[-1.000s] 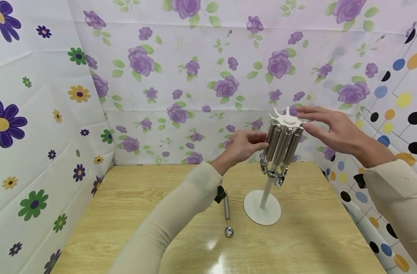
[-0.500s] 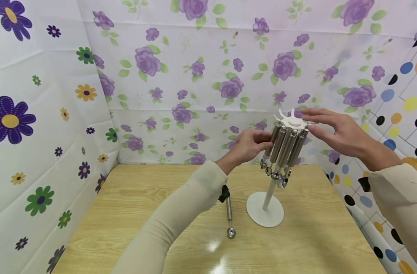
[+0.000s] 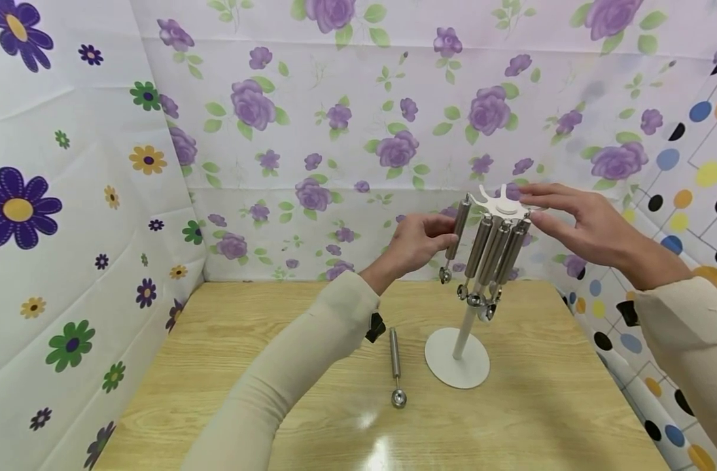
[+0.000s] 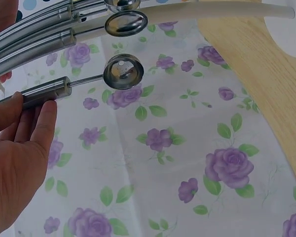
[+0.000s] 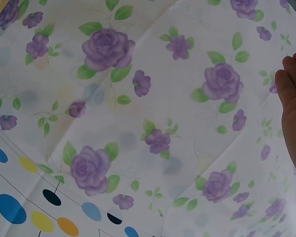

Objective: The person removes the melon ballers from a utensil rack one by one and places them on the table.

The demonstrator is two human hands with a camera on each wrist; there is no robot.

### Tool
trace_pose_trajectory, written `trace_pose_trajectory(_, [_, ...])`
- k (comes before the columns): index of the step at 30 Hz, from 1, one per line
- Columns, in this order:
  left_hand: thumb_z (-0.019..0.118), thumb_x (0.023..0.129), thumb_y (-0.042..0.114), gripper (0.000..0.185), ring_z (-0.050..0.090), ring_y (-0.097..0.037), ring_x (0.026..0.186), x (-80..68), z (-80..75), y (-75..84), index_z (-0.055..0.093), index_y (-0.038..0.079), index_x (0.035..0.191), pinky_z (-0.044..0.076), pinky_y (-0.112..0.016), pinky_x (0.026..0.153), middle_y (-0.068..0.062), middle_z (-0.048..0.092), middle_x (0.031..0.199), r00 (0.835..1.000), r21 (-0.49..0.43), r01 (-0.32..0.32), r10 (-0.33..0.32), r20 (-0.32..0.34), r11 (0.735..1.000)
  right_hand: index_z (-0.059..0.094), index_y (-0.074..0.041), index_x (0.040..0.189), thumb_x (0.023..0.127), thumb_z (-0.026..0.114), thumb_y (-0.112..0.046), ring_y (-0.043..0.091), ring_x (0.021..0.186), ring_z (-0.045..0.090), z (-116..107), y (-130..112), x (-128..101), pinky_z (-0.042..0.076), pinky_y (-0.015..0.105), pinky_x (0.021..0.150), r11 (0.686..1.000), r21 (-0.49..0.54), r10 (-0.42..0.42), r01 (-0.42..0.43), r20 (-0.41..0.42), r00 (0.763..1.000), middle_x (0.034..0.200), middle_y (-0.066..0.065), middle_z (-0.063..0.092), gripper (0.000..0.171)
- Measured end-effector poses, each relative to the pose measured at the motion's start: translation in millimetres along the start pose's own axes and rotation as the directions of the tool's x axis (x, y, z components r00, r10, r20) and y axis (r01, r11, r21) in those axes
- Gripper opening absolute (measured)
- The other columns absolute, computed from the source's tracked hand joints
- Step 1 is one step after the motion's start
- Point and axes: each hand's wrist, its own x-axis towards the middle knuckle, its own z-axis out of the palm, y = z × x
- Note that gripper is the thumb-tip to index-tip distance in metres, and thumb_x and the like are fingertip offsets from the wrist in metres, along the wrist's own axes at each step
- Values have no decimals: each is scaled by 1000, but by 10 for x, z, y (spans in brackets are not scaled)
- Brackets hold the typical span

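The left hand (image 3: 414,243) pinches the handle of one steel scoop (image 3: 454,239) in its fingers, just beside the white rack (image 3: 495,208) near the surface's right edge, clear of the scoops that hang there. The right hand (image 3: 576,219) rests spread fingers on the rack's top. Another scoop (image 3: 396,367) lies by the rack's base. This looks like unloading; next, the lifted scoop needs a spot on the surface.

A stand (image 3: 456,356) sits on the table (image 3: 217,366), toward the right. Scoops (image 3: 494,252) hang from its top. Left of them, the left hand (image 3: 414,245) holds one scoop (image 3: 455,232). The right hand (image 3: 576,219) rests on the stand's top. Another scoop (image 3: 396,366) lies on the table just left of the stand.
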Motion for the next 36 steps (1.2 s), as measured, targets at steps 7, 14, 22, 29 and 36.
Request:
trace_pose_trajectory(7, [71,94,9,26,68,-15,95,-43,-50,-90,72,3,119,56,-21,78,-8,72,108,999,4,22,-21,-45,1000,59,-7,140,101,60,-19,44,140,36,-6,2,2,28,72,105,1000,7,9,-9,5,1000,153,10,44,41])
trace_pose_trajectory(14, [75,93,16,25,67,-12,88,-120,-71,-265,73,6,116,56,-23,74,-4,72,101,995,0,47,-47,-88,999,59,-6,140,101,59,-19,44,140,35,-5,-9,11,28,72,105,1000,6,6,-6,6,1000,153,10,44,41])
trace_pose_trajectory(22, [77,90,13,20,68,-13,83,-193,-37,-447,75,5,108,59,-26,71,-5,72,95,988,-89,67,-79,-131,994,59,-6,140,101,59,-18,44,140,35,-2,-15,6,28,72,105,1000,16,7,-7,2,1000,152,12,44,41])
trace_pose_trajectory(29, [78,88,8,18,70,-15,82,-230,-5,-581,74,1,105,61,-29,73,-8,72,96,981,-180,79,-108,-162,981,59,-7,140,101,59,-18,44,140,36,-8,-7,5,29,72,105,1000,5,2,-2,1,1000,152,11,45,41])
trace_pose_trajectory(36, [78,88,7,18,70,-15,77,-289,-5,-746,75,-1,103,61,-28,69,-9,72,91,973,-164,100,-132,-192,981,59,-7,140,101,60,-19,43,140,36,-4,-2,1,28,72,105,1000,1,15,-15,4,1000,152,9,44,41])
